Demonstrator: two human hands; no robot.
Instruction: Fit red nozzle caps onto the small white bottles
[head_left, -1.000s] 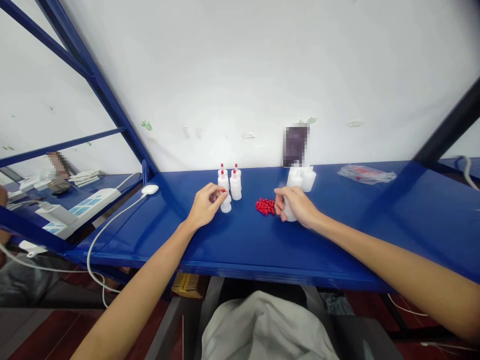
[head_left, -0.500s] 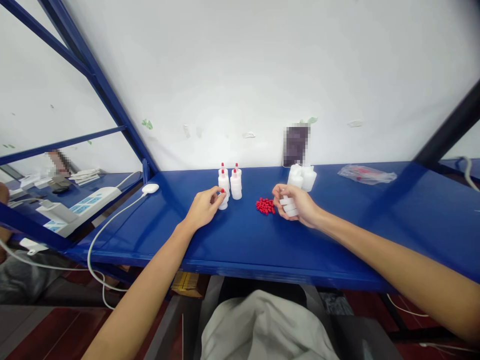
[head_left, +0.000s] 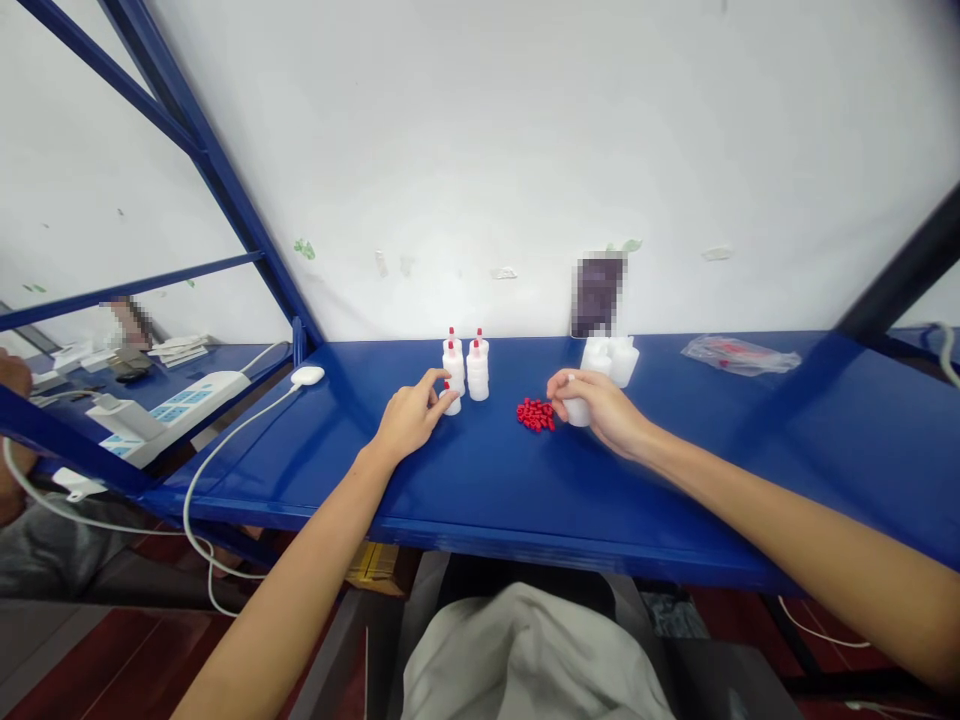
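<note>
Several white squeeze bottles (head_left: 478, 378) with red tips stand upright in a small group left of centre. My left hand (head_left: 411, 412) is at the nearest of these, a capped bottle (head_left: 451, 404); its thumb and forefinger are parted around the red tip. My right hand (head_left: 600, 400) is closed round a white squeeze bottle (head_left: 577, 411), held upright with no red tip visible on it. Small red caps (head_left: 535, 414) lie in a loose pile just left of that hand. Behind it stand more white bottles (head_left: 622, 362), bunched together and partly hidden by my fingers.
A blue table (head_left: 465, 480) runs along a white wall, where a blurred dark device (head_left: 597, 295) leans. A clear plastic bag (head_left: 739, 354) with something red lies at right. On the left are a white cabled puck (head_left: 307, 376) and a power strip (head_left: 187, 410).
My left thumb and forefinger have spread from their pinch at the front bottle's red tip. In my right hand the bottle has turned from lying sideways to upright. The view has shifted slightly.
</note>
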